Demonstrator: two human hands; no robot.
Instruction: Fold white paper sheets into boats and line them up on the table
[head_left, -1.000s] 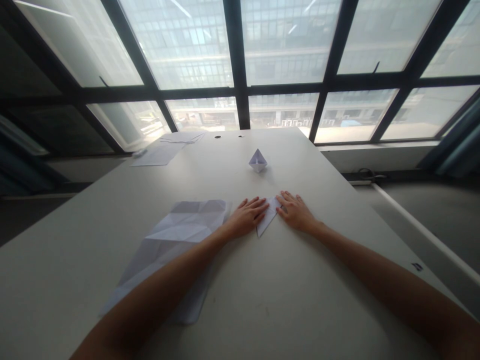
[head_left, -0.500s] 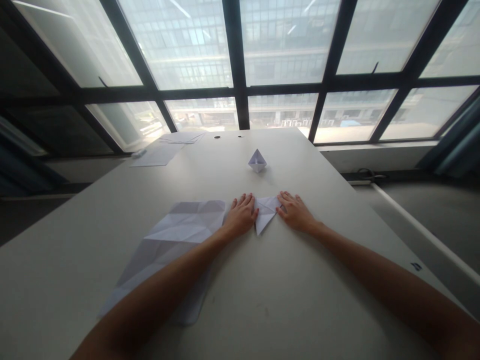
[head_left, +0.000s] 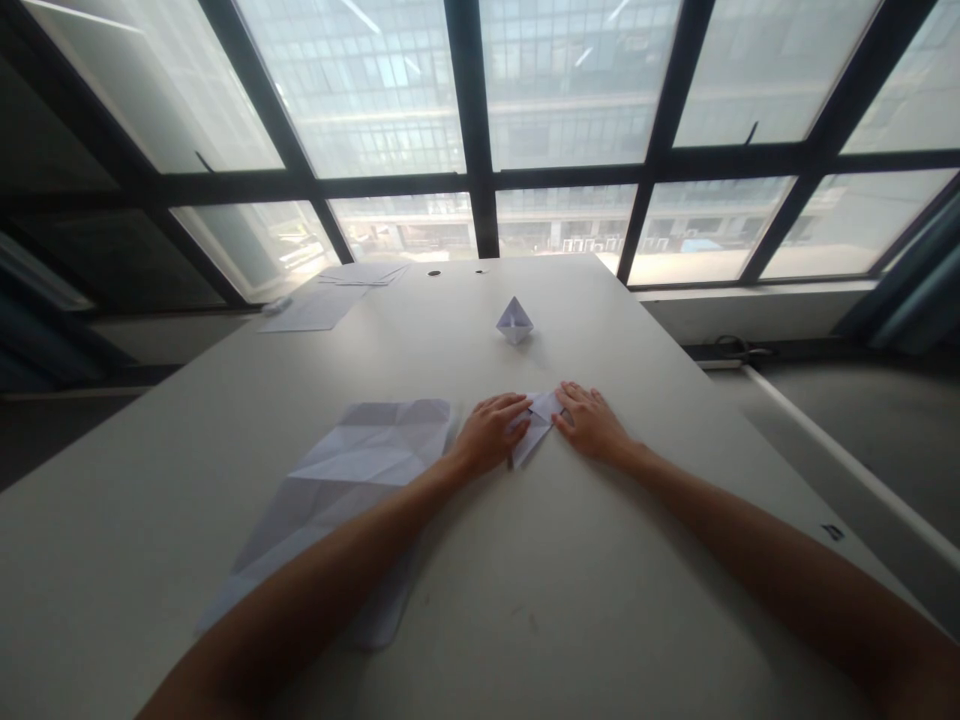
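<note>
A small folded piece of white paper (head_left: 533, 433) lies on the table between my two hands, its pointed corner toward me. My left hand (head_left: 491, 432) is over its left side, with thumb and fingers at the paper's edge; a small dark gap shows beside the fingertips, where a layer stands slightly up. On the right end, my right hand (head_left: 589, 419) rests with its fingers stretched out on the paper, holding it against the table. Beyond the hands stands a folded paper boat (head_left: 514, 322). Partly under my left forearm lies a creased sheet of paper (head_left: 375, 446).
The white table (head_left: 645, 560) reaches toward the large windows. Several flat paper sheets (head_left: 319, 308) lie at its far left, with a small whitish item (head_left: 276, 306) beside them. A cable (head_left: 742, 348) lies beyond the right edge.
My left hand has shifted right over the folded paper, and its fingers now point more to the right. A layer of the paper has lifted a little. My right hand stays in place.
</note>
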